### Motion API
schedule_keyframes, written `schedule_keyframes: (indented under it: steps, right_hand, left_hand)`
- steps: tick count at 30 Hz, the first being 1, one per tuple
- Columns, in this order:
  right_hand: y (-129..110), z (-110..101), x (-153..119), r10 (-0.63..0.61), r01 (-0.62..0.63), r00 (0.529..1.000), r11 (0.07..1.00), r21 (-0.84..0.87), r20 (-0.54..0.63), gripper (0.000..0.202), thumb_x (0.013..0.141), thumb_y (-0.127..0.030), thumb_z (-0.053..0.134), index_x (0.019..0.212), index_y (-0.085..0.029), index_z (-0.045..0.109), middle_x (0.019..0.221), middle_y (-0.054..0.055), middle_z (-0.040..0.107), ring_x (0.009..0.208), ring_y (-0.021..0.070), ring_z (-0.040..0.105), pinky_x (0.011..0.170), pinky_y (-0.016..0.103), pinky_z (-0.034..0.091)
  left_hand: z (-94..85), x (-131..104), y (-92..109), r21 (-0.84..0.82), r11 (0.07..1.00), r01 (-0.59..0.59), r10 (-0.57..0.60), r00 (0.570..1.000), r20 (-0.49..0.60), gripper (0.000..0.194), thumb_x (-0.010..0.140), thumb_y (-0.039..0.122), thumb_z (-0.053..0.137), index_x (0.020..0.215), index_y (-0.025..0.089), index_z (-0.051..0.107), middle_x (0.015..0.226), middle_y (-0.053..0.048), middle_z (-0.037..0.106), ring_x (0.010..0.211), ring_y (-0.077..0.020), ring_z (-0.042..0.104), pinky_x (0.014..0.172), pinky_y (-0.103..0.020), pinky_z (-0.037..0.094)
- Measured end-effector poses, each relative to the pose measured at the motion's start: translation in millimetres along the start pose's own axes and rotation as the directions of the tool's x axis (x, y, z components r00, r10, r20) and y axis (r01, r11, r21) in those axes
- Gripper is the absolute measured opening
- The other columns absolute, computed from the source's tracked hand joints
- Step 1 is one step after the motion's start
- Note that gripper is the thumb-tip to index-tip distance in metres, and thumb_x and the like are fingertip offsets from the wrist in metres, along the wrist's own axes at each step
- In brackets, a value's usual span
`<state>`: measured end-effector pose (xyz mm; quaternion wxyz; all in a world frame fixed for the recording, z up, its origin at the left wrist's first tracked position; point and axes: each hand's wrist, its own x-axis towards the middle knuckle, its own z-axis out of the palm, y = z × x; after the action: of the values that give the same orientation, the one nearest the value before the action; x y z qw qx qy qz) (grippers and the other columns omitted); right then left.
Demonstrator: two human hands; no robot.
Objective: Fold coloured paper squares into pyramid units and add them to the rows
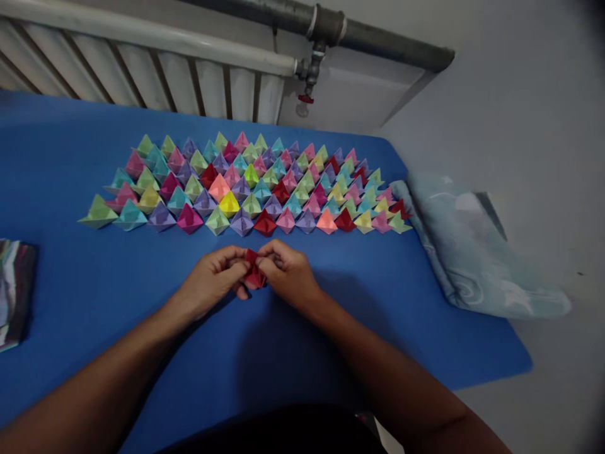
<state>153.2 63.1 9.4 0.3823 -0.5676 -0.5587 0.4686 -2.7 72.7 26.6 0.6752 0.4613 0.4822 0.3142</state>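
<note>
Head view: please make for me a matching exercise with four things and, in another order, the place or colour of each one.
1. red paper piece
2. paper shapes
3. folded cloth
4. radiator

A. pale blue-green, at the picture's right
B. whitish, beyond the far edge of the blue surface
C. held by left hand and right hand
D. many colours, in rows

Pairs: 1-C; 2-D; 3-A; 4-B

Broad, flat, matte blue tabletop point(118, 271), rounded corners at right end. Towards far side: close-set rows of small folded-paper boats point(252, 205), mixed pinks, reds, greens, yellows, blues, purples, peaked centres up. Right edge: folded pale blue-grey cloth point(472, 258), white swirls. Left: dark-sided, multicoloured bundle point(17, 293), partly out of view.
</note>
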Motion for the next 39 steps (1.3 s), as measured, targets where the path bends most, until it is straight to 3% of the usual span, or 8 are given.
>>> schedule_keyframes:
  steps: [8,13,20,24,28,33,39]
  right_hand:
    - [1.9,-3.0,-2.2,-0.054,0.053,0.998,0.998,0.025,0.037,0.007,0.081,-0.025,0.051,0.081,-0.022,0.058,0.060,-0.007,0.055,0.053,0.0086,0.051,0.052,0.020,0.041]
    - [2.7,-1.8,-3.7,-0.137,0.134,0.988,0.990,0.039,0.065,0.012,0.081,-0.022,0.048,0.088,-0.022,0.058,0.071,-0.004,0.062,0.062,0.0100,0.060,0.060,0.021,0.047]
    - [5.3,0.7,-7.4,-0.234,0.242,0.969,0.965,-0.098,0.085,0.020,0.083,-0.020,0.049,0.099,-0.022,0.061,0.084,0.000,0.069,0.075,0.0121,0.066,0.070,0.024,0.051]
    - [3.3,-2.4,-7.0,-0.247,0.250,0.968,0.967,-0.050,0.052,0.018,0.088,-0.027,0.050,0.103,-0.021,0.059,0.084,0.000,0.067,0.070,0.0115,0.064,0.064,0.023,0.050]
    - [0.9,-5.0,-8.7,-0.218,0.218,0.975,0.976,0.008,-0.037,0.021,0.091,-0.037,0.053,0.103,-0.021,0.058,0.082,-0.001,0.063,0.061,0.0096,0.058,0.059,0.023,0.047]
    - [2.2,-0.2,-13.8,-0.250,0.248,0.968,0.964,-0.095,-0.007,0.027,0.081,-0.034,0.067,0.104,-0.022,0.061,0.084,0.000,0.063,0.068,0.0119,0.059,0.063,0.025,0.050]
    - [4.6,-3.5,-9.2,-0.284,0.269,0.957,0.944,-0.189,-0.057,0.010,0.087,-0.023,0.055,0.089,-0.021,0.064,0.086,0.002,0.065,0.074,0.0132,0.060,0.066,0.025,0.048]
  left_hand:
    - [-0.5,0.6,-2.5,-0.028,1.000,0.000,0.000,1.000,-0.013,0.025,0.065,0.031,0.072,0.083,0.017,0.064,0.060,0.003,0.066,0.050,-0.0120,0.061,0.047,-0.023,0.051]
    - [1.0,-0.4,-2.8,-0.018,1.000,-0.012,0.011,0.999,-0.053,0.025,0.064,0.032,0.071,0.083,0.017,0.064,0.059,0.003,0.067,0.047,-0.0110,0.059,0.046,-0.023,0.051]
    - [2.1,0.6,-5.1,0.006,1.000,-0.029,0.029,0.995,-0.097,0.023,0.062,0.028,0.071,0.080,0.018,0.061,0.055,0.004,0.065,0.047,-0.0113,0.060,0.044,-0.022,0.049]
    - [2.0,1.4,-3.8,-0.025,0.998,-0.063,0.059,0.987,-0.152,0.025,0.063,0.028,0.071,0.084,0.017,0.064,0.060,0.004,0.067,0.049,-0.0110,0.061,0.046,-0.022,0.051]
    - [2.2,3.3,-1.7,-0.103,0.988,-0.114,0.087,0.967,-0.238,0.027,0.064,0.028,0.070,0.088,0.016,0.067,0.068,0.003,0.069,0.052,-0.0110,0.062,0.047,-0.022,0.053]
    - [3.6,4.0,-2.2,-0.123,0.982,-0.144,0.104,0.953,-0.284,0.019,0.063,0.025,0.071,0.078,0.016,0.066,0.068,0.002,0.068,0.056,-0.0115,0.064,0.050,-0.022,0.055]
    - [3.2,1.2,-0.8,-0.136,0.986,-0.094,0.061,0.972,-0.225,0.026,0.064,0.030,0.075,0.084,0.016,0.066,0.073,-0.001,0.072,0.064,-0.0155,0.068,0.054,-0.025,0.057]
